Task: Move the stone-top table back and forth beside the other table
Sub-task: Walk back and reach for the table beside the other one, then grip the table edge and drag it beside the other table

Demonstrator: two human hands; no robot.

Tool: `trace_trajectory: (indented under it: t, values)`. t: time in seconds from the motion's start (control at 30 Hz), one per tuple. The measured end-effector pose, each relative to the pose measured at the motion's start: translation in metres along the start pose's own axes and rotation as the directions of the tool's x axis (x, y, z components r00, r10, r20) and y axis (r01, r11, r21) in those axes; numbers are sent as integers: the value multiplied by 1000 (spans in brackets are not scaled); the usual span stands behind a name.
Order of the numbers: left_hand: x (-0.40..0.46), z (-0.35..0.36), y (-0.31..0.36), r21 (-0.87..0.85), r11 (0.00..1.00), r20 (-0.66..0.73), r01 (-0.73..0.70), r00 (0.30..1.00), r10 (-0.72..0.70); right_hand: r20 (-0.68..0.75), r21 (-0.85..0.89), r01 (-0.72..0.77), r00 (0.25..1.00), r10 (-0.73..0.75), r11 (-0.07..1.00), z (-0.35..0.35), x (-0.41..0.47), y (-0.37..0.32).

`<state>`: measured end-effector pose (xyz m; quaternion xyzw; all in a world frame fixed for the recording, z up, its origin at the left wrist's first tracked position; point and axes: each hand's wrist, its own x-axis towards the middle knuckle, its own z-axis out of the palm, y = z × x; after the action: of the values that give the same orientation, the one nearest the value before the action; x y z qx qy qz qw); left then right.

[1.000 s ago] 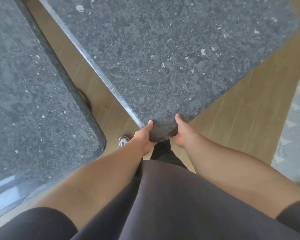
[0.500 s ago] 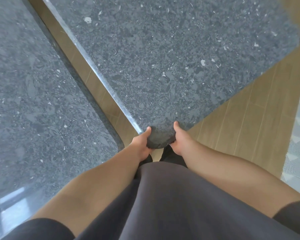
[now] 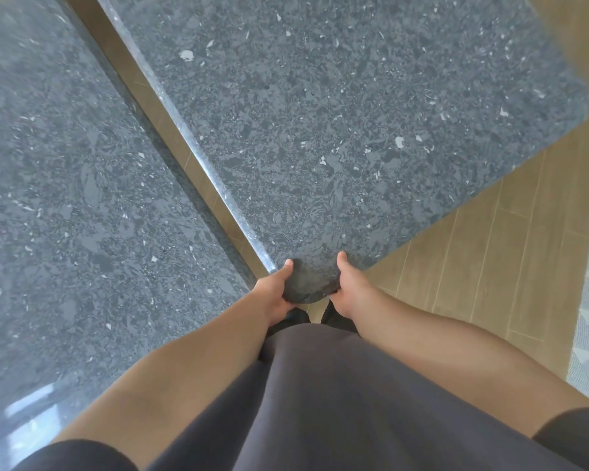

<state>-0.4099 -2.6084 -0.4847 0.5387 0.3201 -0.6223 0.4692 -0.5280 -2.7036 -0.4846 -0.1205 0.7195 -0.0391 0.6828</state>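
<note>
My left hand (image 3: 272, 295) and right hand (image 3: 349, 290) clamp the near rounded corner of the stone-top table (image 3: 354, 130), thumbs on top, fingers hidden beneath the edge. Its long left edge runs parallel to the other table (image 3: 82, 198), not touching; a narrow strip of wood floor (image 3: 490, 260) shows between them

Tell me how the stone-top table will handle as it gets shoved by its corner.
Probably heavy: the stone-top table has a thick slab, and both the left hand and right hand grip one corner. Pushed there, it may pivot rather than slide straight. The polished top looks slippery, so gripping the edge seems wise. The gap to the other table is narrow; edges could knock.
</note>
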Motion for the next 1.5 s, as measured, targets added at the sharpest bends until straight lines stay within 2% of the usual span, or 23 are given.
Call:
trace_trajectory:
  t: [0.27,0.37,0.53,0.63,0.73,0.8,0.87,1.1,1.3,1.4,1.5]
  values:
    - [-9,2,1,9,1000,3,3,1000,-3,46,-41,-37,998,39,998,-9,5,-3]
    - [-14,-2,2,59,998,27,6,1000,-8,127,106,-91,989,77,990,-18,3,-6]
    - [-30,-4,4,117,993,6,-22,1000,21,205,139,-124,974,94,982,-36,-13,-22]
    - [-43,-3,1,106,991,-8,-82,996,84,227,119,-113,970,84,986,-47,-28,-35]
    - [-54,2,-13,95,980,-94,-174,979,182,238,37,-65,970,55,997,-63,-39,-44]
    - [-59,12,-27,109,958,-172,-265,944,281,260,5,-17,965,15,1000,-80,-47,-52]
    - [-67,31,-43,122,925,-191,-360,906,378,303,-11,35,952,-30,999,-103,-55,-64]
    - [-101,176,-119,124,871,42,-476,879,475,346,45,224,911,-226,973,-230,-85,-124]
    - [-122,311,-182,241,811,313,-534,833,456,208,265,348,890,-406,899,-366,-105,-176]
    - [-134,366,-197,324,732,426,-600,783,453,94,341,423,873,-478,839,-423,-119,-196]
    - [-146,414,-200,349,643,509,-682,714,481,5,348,536,820,-573,769,-465,-135,-215]
